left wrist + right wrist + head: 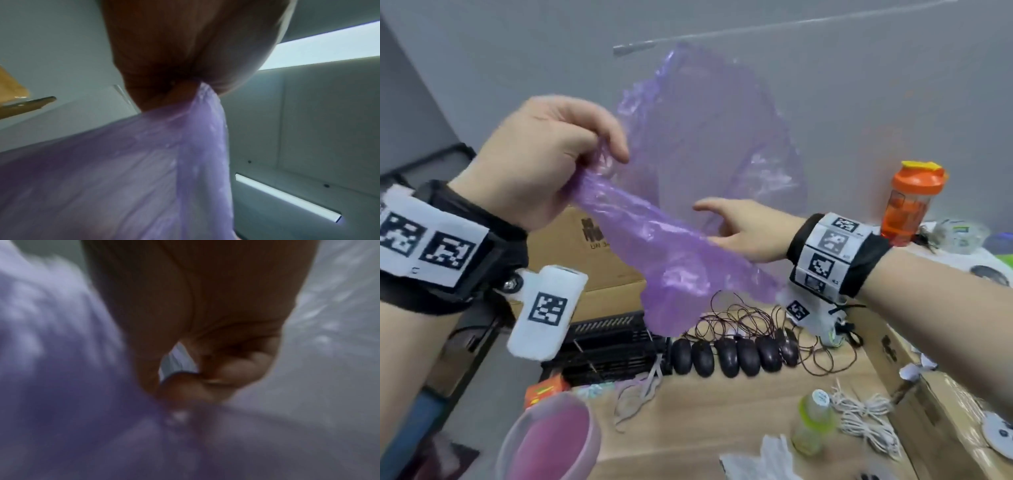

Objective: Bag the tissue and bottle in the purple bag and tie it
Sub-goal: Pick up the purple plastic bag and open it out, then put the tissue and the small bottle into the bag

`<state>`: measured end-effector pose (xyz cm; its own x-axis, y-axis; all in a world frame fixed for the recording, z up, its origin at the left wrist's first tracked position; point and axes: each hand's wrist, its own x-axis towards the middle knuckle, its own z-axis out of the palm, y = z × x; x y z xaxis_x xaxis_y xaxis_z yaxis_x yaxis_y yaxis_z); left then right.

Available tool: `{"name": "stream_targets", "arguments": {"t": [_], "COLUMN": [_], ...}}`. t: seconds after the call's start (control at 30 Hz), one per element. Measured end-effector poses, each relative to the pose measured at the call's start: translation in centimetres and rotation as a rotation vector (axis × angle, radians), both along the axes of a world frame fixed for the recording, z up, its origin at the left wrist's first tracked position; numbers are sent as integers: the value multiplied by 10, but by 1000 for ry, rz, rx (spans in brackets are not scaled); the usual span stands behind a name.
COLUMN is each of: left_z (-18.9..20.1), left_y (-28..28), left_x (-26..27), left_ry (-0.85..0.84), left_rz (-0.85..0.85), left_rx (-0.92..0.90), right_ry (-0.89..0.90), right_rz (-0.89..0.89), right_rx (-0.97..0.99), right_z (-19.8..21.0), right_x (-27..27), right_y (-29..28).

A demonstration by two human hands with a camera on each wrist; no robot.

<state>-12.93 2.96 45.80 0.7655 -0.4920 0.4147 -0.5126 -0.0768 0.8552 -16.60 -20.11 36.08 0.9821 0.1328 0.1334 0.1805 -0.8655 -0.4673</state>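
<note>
The bag [688, 212] is translucent purple, the small bottle [812, 422] yellow-green, the shaker [912, 202] orange, the mice [736, 353] black.

Black bands faced with white patches of black square-code markers are worn on both bare forearms, the left wrist [445, 246] and the right wrist [835, 255].
</note>
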Motion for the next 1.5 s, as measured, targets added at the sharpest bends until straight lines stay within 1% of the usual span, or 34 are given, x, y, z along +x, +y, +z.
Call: {"name": "stream_targets", "arguments": {"t": [0.03, 0.07, 0.1, 0.13, 0.17, 0.2, 0.23, 0.3, 0.33, 0.4, 0.43, 0.47, 0.53, 0.57, 0.6, 0.67, 0.73, 0.77, 0.83, 0.87, 0.93, 1.0, 1.03, 1.1, 1.13, 1.17, 1.2, 1.23, 1.27, 1.33, 1.37, 1.4, 1.43, 1.5], "left_z": [-4, -13, -25, -39, -53, -66, -79, -100, -109, -123, -128, -131, -131, -131, -132, -139, -152, -156, -161, -160, -160, -162, -166, -166, -168, -169, -173, -181, -191, -218, -232, -245, -258, -277], "left_y": [5, 10, 14, 19, 26, 34, 42, 59, 66, 71, 73, 75, 83, 88, 94, 108, 121, 126, 136, 138, 140, 144, 148, 150, 148, 139, 130, 119, 110, 95, 88, 78, 69, 53], "left_x": [-1, 0, 4, 11, 19, 27, 35, 46, 49, 50, 50, 52, 58, 61, 65, 69, 67, 65, 60, 59, 60, 68, 75, 79, 78, 72, 66, 62, 59, 56, 53, 50, 47, 38], "left_ry": [34, 63, 71, 63, 52, 43, 23, -73, -119, -181, -212, -246, -328, -357, -337, -184, -8, 62, 143, 158, 156, 130, 125, 182, 238, 287, 320, 325, 337, 433, 484, 531, 561, 615], "left_rz": [28, 67, 130, 218, 315, 412, 496, 639, 689, 724, 726, 720, 705, 689, 649, 476, 257, 178, 81, 67, 95, 152, 160, 119, 96, 53, 10, -35, -72, -141, -163, -174, -180, -135], "left_rx": [131, 260, 372, 453, 503, 533, 566, 640, 653, 675, 710, 753, 867, 943, 1030, 1294, 1601, 1713, 1837, 1886, 1953, 1941, 1887, 1703, 1603, 1532, 1476, 1424, 1370, 1208, 1130, 1065, 1005, 900], "right_ry": [119, 247, 384, 520, 635, 703, 719, 585, 493, 355, 321, 334, 381, 373, 348, 321, 362, 406, 498, 532, 556, 468, 380, 126, 30, -13, -2, 41, 127, 400, 518, 606, 668, 724], "right_rz": [-39, -60, -92, -145, -191, -209, -215, -188, -132, -16, 24, 45, 31, 32, 48, 108, 218, 275, 372, 397, 372, 283, 207, -14, -151, -271, -364, -412, -423, -390, -377, -375, -376, -365], "right_rx": [-166, -289, -341, -329, -331, -360, -414, -555, -567, -490, -475, -499, -584, -613, -623, -579, -505, -468, -413, -365, -192, 32, 157, 370, 445, 500, 513, 494, 436, 211, 91, 20, -13, -49], "right_z": [-9, -23, -40, -58, -75, -87, -97, -110, -121, -141, -148, -153, -164, -168, -172, -181, -194, -202, -216, -221, -229, -235, -239, -246, -250, -257, -267, -282, -300, -339, -356, -373, -389, -415], "right_x": [2, 6, 10, 13, 12, 10, 7, 4, 2, -1, -4, -6, -13, -17, -21, -26, -33, -37, -47, -52, -58, -57, -55, -52, -53, -55, -60, -66, -73, -91, -99, -108, -117, -132], "right_y": [8, 12, 11, 8, 3, -1, -5, -6, -4, 3, 6, 7, 3, 1, 0, 2, 8, 11, 18, 21, 25, 26, 25, 24, 24, 24, 24, 24, 23, 23, 23, 25, 28, 37]}}
